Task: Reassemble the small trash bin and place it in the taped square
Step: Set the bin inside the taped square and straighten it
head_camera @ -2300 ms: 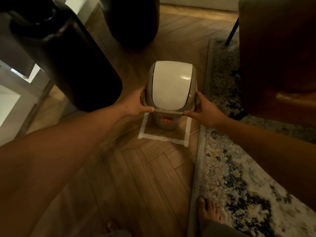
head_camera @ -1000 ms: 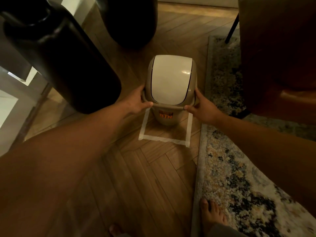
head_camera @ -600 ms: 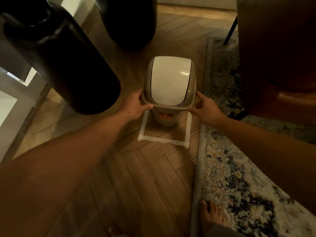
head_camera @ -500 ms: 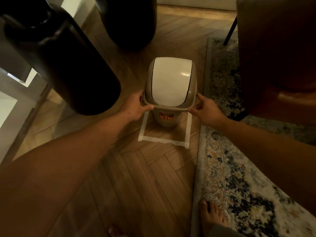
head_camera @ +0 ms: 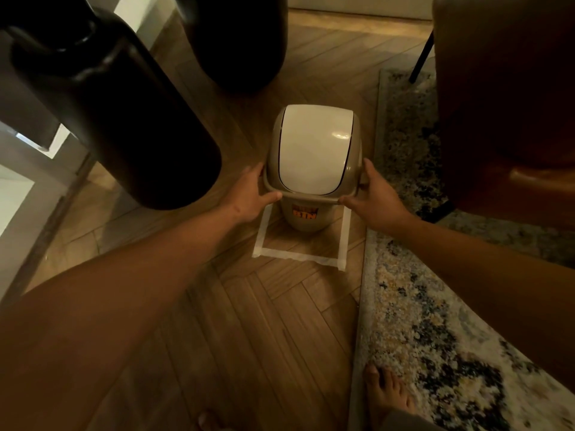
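The small beige trash bin (head_camera: 306, 217) stands upright inside the white taped square (head_camera: 298, 255) on the wooden floor, with its pale swing lid (head_camera: 314, 147) fitted on top. An orange label is on the bin's front. My left hand (head_camera: 249, 197) grips the left side of the lid's rim, thumb under the front edge. My right hand (head_camera: 376, 199) grips the right side of the rim in the same way. The back of the taped square is hidden behind the bin.
Two tall dark vases stand close by: one (head_camera: 118, 98) at the left, one (head_camera: 236, 38) behind the bin. A brown leather chair (head_camera: 504, 101) is at the right, over a patterned rug (head_camera: 435, 321). My bare foot (head_camera: 385, 396) rests at the rug's edge.
The bin has shifted slightly within the taped square and both hands have stayed on the rim. The view has moved a little.
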A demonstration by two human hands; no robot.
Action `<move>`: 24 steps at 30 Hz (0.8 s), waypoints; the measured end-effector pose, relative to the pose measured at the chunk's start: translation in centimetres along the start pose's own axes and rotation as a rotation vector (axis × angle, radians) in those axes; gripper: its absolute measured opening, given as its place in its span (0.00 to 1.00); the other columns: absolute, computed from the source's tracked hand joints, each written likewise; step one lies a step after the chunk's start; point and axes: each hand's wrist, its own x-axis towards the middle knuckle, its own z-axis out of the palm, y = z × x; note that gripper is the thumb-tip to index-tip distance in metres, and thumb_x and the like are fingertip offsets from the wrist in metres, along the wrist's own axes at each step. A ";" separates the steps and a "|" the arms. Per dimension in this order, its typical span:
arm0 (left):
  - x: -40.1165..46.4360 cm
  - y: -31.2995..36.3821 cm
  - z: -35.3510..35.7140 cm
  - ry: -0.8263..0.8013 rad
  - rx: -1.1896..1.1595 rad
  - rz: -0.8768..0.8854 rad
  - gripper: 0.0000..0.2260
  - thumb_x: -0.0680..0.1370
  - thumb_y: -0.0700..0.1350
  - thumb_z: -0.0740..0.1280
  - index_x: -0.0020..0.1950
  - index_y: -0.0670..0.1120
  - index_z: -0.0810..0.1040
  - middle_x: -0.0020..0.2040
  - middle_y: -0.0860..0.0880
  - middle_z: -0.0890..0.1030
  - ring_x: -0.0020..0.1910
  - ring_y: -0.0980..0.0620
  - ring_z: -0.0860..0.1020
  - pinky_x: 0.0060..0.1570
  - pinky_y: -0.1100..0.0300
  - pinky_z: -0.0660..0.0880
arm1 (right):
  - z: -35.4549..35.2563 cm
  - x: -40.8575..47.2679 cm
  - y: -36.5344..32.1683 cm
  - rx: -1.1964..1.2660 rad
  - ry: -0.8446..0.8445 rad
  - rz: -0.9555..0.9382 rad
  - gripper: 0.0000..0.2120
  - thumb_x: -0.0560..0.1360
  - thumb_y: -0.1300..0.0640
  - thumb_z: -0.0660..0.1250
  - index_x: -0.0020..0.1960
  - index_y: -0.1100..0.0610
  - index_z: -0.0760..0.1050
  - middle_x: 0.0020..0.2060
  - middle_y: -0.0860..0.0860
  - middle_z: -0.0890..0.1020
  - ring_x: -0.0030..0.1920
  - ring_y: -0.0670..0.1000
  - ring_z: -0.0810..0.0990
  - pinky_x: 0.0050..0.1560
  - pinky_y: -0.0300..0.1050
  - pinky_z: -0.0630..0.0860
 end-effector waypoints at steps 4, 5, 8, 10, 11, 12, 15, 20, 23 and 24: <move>0.1 0.0 0.2 0.015 -0.014 0.023 0.34 0.74 0.52 0.76 0.77 0.51 0.67 0.69 0.46 0.73 0.65 0.47 0.75 0.63 0.53 0.73 | 0.3 0.3 -0.4 -0.061 0.032 0.014 0.32 0.73 0.57 0.77 0.73 0.52 0.69 0.65 0.52 0.80 0.60 0.53 0.81 0.62 0.56 0.79; 0.1 0.0 0.2 0.006 -0.015 0.018 0.34 0.74 0.52 0.76 0.77 0.51 0.67 0.69 0.46 0.73 0.65 0.47 0.75 0.63 0.52 0.74 | 0.3 0.3 -0.4 -0.076 0.046 0.023 0.30 0.73 0.57 0.77 0.72 0.53 0.71 0.63 0.52 0.81 0.59 0.54 0.82 0.61 0.56 0.80; 0.2 0.1 0.1 -0.021 -0.010 0.019 0.34 0.74 0.53 0.76 0.77 0.51 0.67 0.70 0.46 0.73 0.65 0.47 0.75 0.65 0.49 0.74 | 0.2 0.2 -0.2 -0.100 0.052 0.043 0.27 0.73 0.57 0.76 0.70 0.56 0.73 0.62 0.54 0.81 0.57 0.56 0.83 0.59 0.56 0.81; 0.2 0.2 0.1 -0.019 -0.007 0.024 0.34 0.74 0.53 0.76 0.77 0.51 0.67 0.70 0.46 0.73 0.66 0.48 0.75 0.66 0.49 0.74 | 0.2 0.1 -0.1 -0.108 0.045 0.045 0.26 0.74 0.57 0.76 0.69 0.57 0.72 0.62 0.55 0.80 0.57 0.56 0.82 0.59 0.55 0.81; 0.1 0.2 0.1 -0.015 -0.007 0.028 0.34 0.74 0.53 0.76 0.77 0.51 0.67 0.70 0.46 0.73 0.66 0.48 0.75 0.65 0.51 0.73 | 0.2 0.1 -0.1 -0.115 0.041 0.036 0.26 0.74 0.58 0.76 0.69 0.57 0.72 0.62 0.55 0.80 0.58 0.56 0.82 0.59 0.56 0.80; 0.2 0.2 0.1 -0.012 -0.010 0.033 0.34 0.74 0.52 0.76 0.77 0.51 0.67 0.69 0.46 0.73 0.65 0.48 0.75 0.65 0.52 0.73 | 0.2 0.0 -0.1 -0.124 0.039 0.022 0.26 0.73 0.58 0.76 0.69 0.58 0.72 0.62 0.55 0.79 0.58 0.56 0.81 0.60 0.56 0.80; 0.2 0.2 0.1 -0.011 -0.015 0.035 0.34 0.74 0.51 0.76 0.77 0.51 0.67 0.69 0.46 0.73 0.65 0.48 0.75 0.63 0.54 0.72 | 0.4 0.1 -0.2 -0.149 0.035 -0.013 0.30 0.72 0.57 0.78 0.72 0.57 0.72 0.66 0.54 0.75 0.63 0.56 0.78 0.65 0.54 0.76; 0.2 0.2 -0.1 -0.031 -0.034 0.029 0.34 0.75 0.50 0.75 0.78 0.50 0.65 0.71 0.45 0.73 0.66 0.48 0.75 0.66 0.52 0.72 | 0.7 0.1 -0.3 -0.188 0.030 -0.049 0.35 0.73 0.55 0.77 0.76 0.56 0.69 0.72 0.52 0.69 0.69 0.55 0.74 0.70 0.52 0.73; 0.1 0.4 -0.1 -0.038 -0.045 0.028 0.33 0.75 0.49 0.75 0.78 0.51 0.66 0.70 0.46 0.74 0.66 0.48 0.75 0.65 0.55 0.72 | 0.8 -0.1 -0.3 -0.170 0.025 -0.066 0.35 0.73 0.56 0.77 0.77 0.55 0.68 0.72 0.51 0.69 0.69 0.54 0.74 0.70 0.51 0.73; 0.1 0.4 -0.1 -0.041 -0.044 0.031 0.33 0.75 0.49 0.75 0.78 0.50 0.66 0.70 0.46 0.74 0.66 0.48 0.75 0.65 0.55 0.71 | 0.7 -0.2 -0.3 -0.170 0.027 -0.067 0.35 0.73 0.56 0.77 0.77 0.55 0.68 0.72 0.51 0.70 0.69 0.54 0.74 0.70 0.51 0.73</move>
